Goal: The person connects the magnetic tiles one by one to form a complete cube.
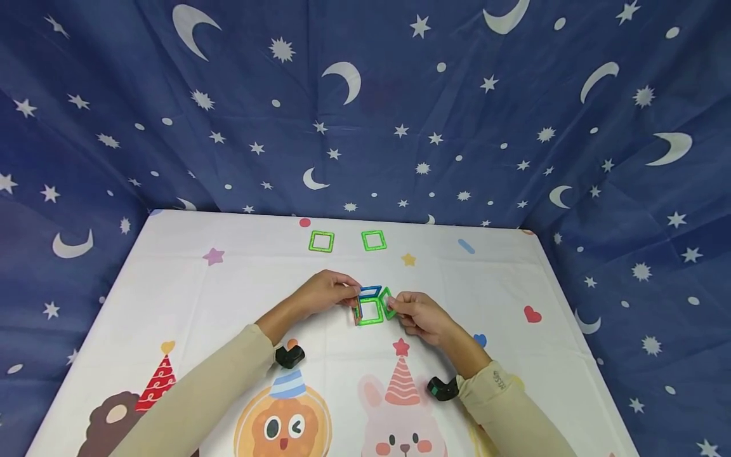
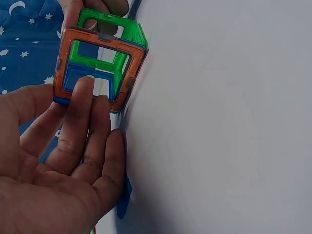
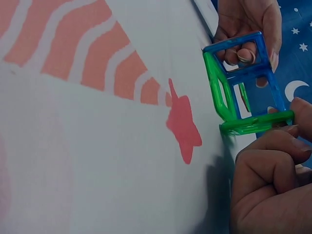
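Observation:
Square magnetic tiles with open middles form a small box shape. A green base tile (image 1: 371,322) lies on the tabletop, a blue tile (image 3: 278,92) stands along its far side, and an orange tile (image 2: 59,68) stands on the left. My left hand (image 1: 325,293) grips the orange tile, its fingertips on the outer face. In the right wrist view the inner side of that tile looks blue. My right hand (image 1: 424,315) pinches a green tile (image 3: 256,124) between thumb and curled index finger. This tile leans outward at the base's right edge.
Two loose green tiles, one on the left (image 1: 322,250) and one on the right (image 1: 374,247), lie flat farther back. The white tablecloth (image 1: 245,285) carries printed cartoon animals and shapes. A blue starry curtain (image 1: 365,139) hangs behind and at both sides.

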A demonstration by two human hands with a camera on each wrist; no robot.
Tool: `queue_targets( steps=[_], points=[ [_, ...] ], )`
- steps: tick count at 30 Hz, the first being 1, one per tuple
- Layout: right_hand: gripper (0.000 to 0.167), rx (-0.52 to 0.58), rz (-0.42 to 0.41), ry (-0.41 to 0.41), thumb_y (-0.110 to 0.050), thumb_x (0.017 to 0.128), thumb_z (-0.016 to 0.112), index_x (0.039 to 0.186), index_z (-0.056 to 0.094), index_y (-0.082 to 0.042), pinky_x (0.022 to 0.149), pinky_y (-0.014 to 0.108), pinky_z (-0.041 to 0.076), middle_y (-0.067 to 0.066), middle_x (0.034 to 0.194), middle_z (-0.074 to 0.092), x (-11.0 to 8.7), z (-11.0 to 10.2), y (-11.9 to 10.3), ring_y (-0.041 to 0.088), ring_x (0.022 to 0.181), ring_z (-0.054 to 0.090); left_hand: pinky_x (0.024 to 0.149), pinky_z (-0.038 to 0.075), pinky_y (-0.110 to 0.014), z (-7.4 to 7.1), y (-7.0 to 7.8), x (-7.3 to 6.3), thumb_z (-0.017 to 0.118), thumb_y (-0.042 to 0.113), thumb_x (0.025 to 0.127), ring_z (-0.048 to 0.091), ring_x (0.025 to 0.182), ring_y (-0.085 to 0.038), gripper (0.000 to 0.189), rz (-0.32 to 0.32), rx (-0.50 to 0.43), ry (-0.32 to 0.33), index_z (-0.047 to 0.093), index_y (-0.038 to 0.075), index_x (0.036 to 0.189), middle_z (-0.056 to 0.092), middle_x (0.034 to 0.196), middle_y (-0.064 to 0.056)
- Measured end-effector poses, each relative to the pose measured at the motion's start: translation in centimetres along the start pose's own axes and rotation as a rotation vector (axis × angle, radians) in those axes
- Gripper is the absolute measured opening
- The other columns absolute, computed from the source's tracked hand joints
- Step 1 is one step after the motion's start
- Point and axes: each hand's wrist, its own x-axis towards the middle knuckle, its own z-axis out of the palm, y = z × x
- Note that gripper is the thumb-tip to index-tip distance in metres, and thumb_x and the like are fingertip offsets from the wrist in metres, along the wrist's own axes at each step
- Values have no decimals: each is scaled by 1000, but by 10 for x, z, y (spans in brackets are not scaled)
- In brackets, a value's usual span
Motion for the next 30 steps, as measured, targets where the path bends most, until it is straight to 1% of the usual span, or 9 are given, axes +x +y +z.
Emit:
queue_targets(
  steps=[4,9,12,16,19,24,30],
  points=[
    [28,-3,-1,7,-25,105,58,87,57,-3,43,22,24,-4,62,38,2,2,2,10,49,29,87,58,-32,0,-3,1,69,27,99,74,91,-20,26,5,-6,-4,76,9,116,78,89,-9],
    [31,-20,-15,33,-26,104,60,85,54,-1,43,22,22,-4,61,37,3,5,3,10,49,28,87,59,-33,-1,0,1,69,26,99,74,92,-22,24,-2,-21,-5,77,10,115,78,91,-10],
    [33,-16,-18,31,-26,103,62,82,52,-3,43,22,23,-4,60,36,4,8,4,10,49,28,87,59,-33,-1,1,2,69,24,99,74,92,-22,24,-8,-26,-1,77,9,115,78,92,-8],
    [31,8,-17,4,-25,103,62,80,52,-7,43,22,24,-5,59,36,4,13,6,9,49,29,88,59,-32,0,1,1,69,23,99,75,92,-21,25,-15,-32,0,76,6,116,78,93,-5],
    [30,48,-21,-5,-24,104,61,79,51,-9,44,22,24,-5,60,36,4,14,6,8,49,29,87,59,-30,1,1,1,69,22,98,75,92,-19,25,-13,-25,-2,76,6,115,78,94,-5],
    [32,105,-29,-9,-23,105,58,77,51,-11,44,21,23,-5,61,37,4,12,5,6,50,30,87,59,-31,1,2,1,70,24,98,74,92,-19,25,-15,-6,-2,76,7,114,78,94,-4],
    [29,113,-7,-8,-27,104,60,83,55,-7,43,20,24,-5,63,41,6,11,3,8,51,31,89,58,-32,0,1,1,70,24,98,74,93,-20,25,-22,-3,-8,76,7,115,78,94,-5]
  ],
)
